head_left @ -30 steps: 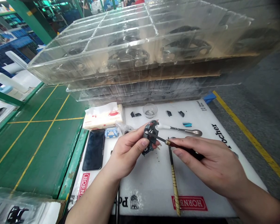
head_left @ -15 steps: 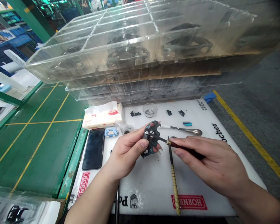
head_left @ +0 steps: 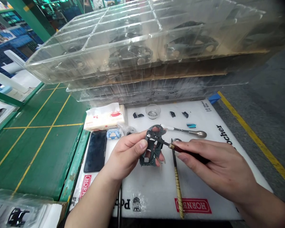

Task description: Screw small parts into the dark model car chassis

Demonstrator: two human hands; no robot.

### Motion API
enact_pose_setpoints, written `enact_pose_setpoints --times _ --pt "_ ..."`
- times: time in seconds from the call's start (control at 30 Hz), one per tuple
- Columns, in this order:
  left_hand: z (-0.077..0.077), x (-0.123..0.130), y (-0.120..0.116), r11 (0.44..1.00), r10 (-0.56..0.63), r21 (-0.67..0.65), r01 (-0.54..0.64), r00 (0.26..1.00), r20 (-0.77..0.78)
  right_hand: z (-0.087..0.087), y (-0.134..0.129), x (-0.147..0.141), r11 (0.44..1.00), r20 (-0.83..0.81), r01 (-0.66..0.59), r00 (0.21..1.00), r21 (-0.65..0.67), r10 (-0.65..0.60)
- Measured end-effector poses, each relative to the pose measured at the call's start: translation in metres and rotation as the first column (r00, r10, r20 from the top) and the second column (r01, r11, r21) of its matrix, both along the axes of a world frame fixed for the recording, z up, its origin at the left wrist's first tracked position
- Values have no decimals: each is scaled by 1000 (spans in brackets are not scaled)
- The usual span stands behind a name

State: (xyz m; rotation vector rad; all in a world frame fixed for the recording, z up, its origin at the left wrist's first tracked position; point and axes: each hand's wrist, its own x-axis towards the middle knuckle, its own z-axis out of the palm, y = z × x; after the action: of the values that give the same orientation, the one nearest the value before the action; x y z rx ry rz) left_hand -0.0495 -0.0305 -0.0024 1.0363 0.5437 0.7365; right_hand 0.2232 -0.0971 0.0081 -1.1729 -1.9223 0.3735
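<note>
My left hand (head_left: 125,155) grips a dark grey model car body part (head_left: 149,155) with cut-out openings, thumb on its near side and fingers behind it. My right hand (head_left: 218,164) is closed around the dark red handle of a slim hand tool (head_left: 162,141) with a brass ferrule and a narrow metal blade. The blade's tip rests at the upper part of the car body piece; I cannot tell whether it is a scraper or a file. Below the right hand lies a file with a yellow-wrapped handle (head_left: 178,183). A metal-handled tool (head_left: 197,133) lies behind the hands.
Stacked clear plastic trays (head_left: 123,68) with dark car bodies rise behind the white foam sheet (head_left: 154,193). Small black pieces (head_left: 172,114) and a clear cup (head_left: 153,111) lie before them. At left are a tissue pack (head_left: 105,117) and a phone (head_left: 95,152).
My left hand has turned the car body part so that more of its open frame faces me, its lower end now further left. The tool's blade stays at its upper part.
</note>
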Motion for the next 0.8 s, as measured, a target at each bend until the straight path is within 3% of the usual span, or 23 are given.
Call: enact_pose_setpoints --times 0.3,0.53,0.8 --pt "-1 -5 3 999 -45 0 45 999 0 2 -1 1 1000 5 4 1000 13 -4" --pt "-1 -6 5 990 6 138 1 999 -52 0 -2 2 1000 2 29 1000 -6 -29" --pt "-6 -5 4 993 -10 121 14 999 -34 -2 -1 1 1000 3 23 1000 -7 -23"
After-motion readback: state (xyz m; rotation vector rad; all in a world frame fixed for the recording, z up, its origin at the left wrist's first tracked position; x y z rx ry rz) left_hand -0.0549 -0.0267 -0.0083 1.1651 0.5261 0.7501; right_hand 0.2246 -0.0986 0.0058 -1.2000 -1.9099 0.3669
